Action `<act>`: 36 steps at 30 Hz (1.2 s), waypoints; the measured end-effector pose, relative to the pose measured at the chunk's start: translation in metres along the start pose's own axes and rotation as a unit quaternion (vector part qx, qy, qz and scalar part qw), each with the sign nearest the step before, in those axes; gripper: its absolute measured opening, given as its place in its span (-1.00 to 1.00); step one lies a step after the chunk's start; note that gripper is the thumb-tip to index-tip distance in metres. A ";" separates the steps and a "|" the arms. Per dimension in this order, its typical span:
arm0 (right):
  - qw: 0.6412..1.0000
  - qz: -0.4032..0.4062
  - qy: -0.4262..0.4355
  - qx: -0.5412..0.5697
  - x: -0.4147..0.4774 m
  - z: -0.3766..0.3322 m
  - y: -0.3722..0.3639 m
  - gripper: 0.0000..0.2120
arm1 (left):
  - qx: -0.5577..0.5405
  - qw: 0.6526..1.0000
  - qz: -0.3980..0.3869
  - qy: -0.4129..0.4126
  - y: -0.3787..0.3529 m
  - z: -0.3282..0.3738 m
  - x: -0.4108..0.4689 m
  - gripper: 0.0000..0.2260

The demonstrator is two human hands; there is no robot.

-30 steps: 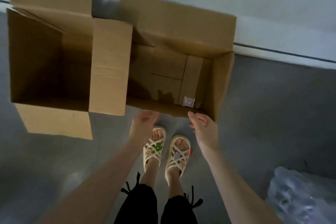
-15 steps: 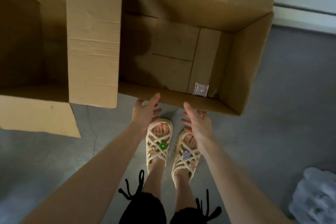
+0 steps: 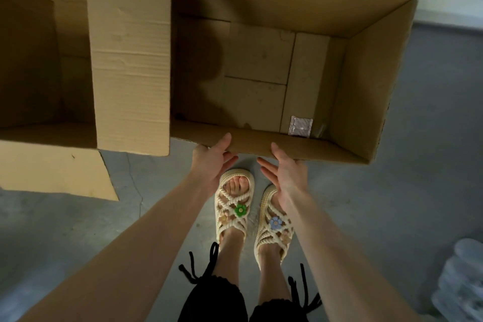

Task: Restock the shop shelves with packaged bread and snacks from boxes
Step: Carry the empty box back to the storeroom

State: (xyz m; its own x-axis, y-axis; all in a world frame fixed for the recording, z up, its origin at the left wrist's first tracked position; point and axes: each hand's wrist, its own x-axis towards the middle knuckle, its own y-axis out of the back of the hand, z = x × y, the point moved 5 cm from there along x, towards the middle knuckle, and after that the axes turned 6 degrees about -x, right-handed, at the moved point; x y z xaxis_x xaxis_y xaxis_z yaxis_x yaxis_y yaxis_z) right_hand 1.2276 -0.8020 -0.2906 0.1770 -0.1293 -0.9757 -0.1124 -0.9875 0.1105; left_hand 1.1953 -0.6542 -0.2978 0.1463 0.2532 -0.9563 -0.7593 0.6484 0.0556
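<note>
The cardboard box [image 3: 251,141] rim is being touched by the thumbs of the left hand [image 3: 212,163] and right hand [image 3: 285,174], fingers straight, nothing gripped; sachet [image 3: 300,126] print illegible.

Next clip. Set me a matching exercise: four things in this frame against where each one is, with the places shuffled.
Things
1. packet
2. green flower
3. blue flower
4. clear plastic

Places
A. on the right sandal
B. on the floor, at the lower right edge of the view
C. inside the right box, in its near right corner
D. on the left sandal

Pairs: 1-C, 2-D, 3-A, 4-B
</note>
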 end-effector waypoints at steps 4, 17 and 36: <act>0.999 0.033 0.003 0.007 0.000 -0.003 0.033 -0.87 | -0.001 1.000 -0.002 0.011 -0.022 -0.021 -0.013 -0.74; 0.995 0.071 0.048 0.054 0.021 -0.008 0.125 -0.90 | 0.028 0.996 -0.068 0.046 -0.097 -0.080 -0.032 -0.92; 0.983 0.038 0.063 0.170 0.033 -0.008 0.128 -0.55 | -0.001 1.000 -0.021 -0.011 -0.057 -0.039 -0.007 -0.62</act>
State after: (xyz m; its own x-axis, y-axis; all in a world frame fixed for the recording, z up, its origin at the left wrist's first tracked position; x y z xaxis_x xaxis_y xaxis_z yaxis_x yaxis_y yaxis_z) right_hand 1.2268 -0.9336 -0.3069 0.2732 -0.2323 -0.9335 -0.4454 -0.8907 0.0913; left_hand 1.2132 -0.7208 -0.3052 0.1921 0.2404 -0.9515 -0.7532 0.6576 0.0141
